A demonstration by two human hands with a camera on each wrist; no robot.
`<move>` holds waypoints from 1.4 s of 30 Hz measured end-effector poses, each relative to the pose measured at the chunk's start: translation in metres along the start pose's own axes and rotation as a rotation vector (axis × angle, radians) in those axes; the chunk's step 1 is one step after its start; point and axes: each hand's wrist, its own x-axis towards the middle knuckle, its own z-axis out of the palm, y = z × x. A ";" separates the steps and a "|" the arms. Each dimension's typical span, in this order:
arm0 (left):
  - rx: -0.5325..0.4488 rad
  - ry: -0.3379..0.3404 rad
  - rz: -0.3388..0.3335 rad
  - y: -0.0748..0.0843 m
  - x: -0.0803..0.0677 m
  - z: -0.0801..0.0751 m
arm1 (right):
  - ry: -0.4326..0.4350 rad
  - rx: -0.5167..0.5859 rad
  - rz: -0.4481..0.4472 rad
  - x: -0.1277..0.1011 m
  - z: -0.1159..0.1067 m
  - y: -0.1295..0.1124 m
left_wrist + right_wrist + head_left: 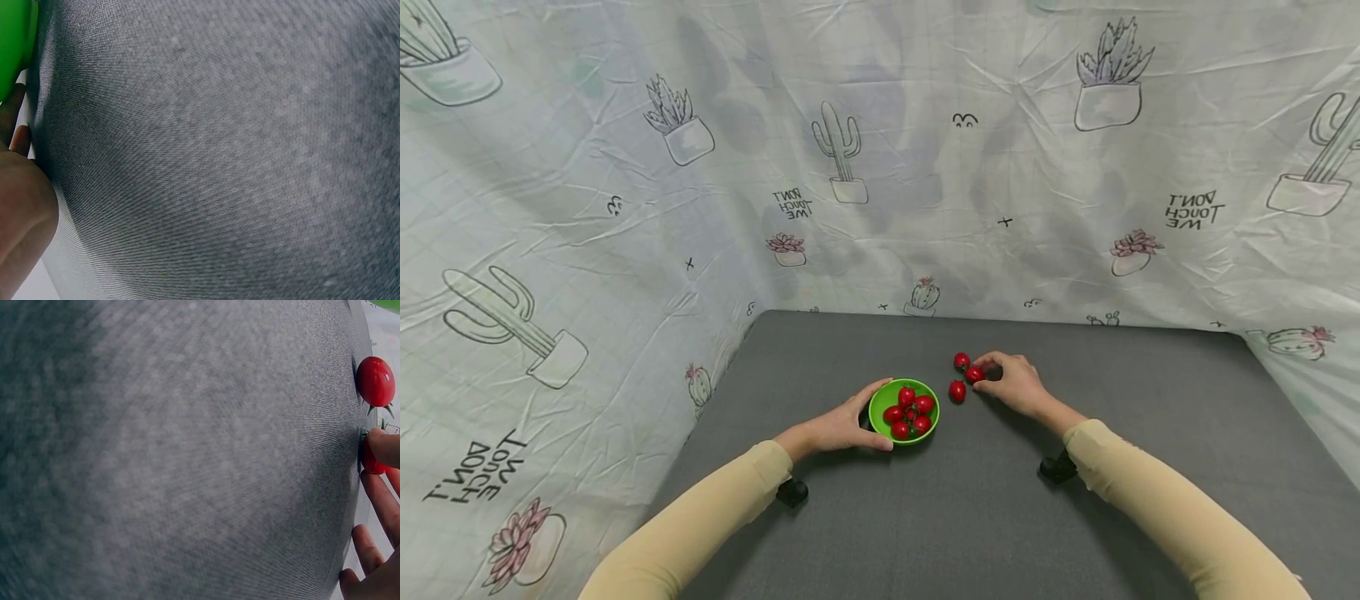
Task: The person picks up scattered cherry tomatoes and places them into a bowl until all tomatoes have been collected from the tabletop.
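The left hand [838, 427] grips the bowl [904, 411] on the bench [1000, 500]. The right hand [1017, 385] pinches a tomato [974, 374] beside it; it should lift clear of two loose neighbours, judging by their closeness.

Makeshift recording booth: cactus-print sheet [625, 208] (creased) walls in grey table [1000, 517].

Green bowl [14, 44] cut off by left wrist view's edge; tomato [370, 460] half hidden behind fingertip.
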 end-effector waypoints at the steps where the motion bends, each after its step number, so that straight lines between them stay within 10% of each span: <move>1: -0.001 0.000 0.001 0.000 0.000 0.000 | 0.000 0.001 -0.001 0.000 0.000 0.000; 42: -0.004 -0.003 -0.006 0.000 -0.002 0.001 | -0.032 0.123 -0.022 -0.009 -0.019 0.002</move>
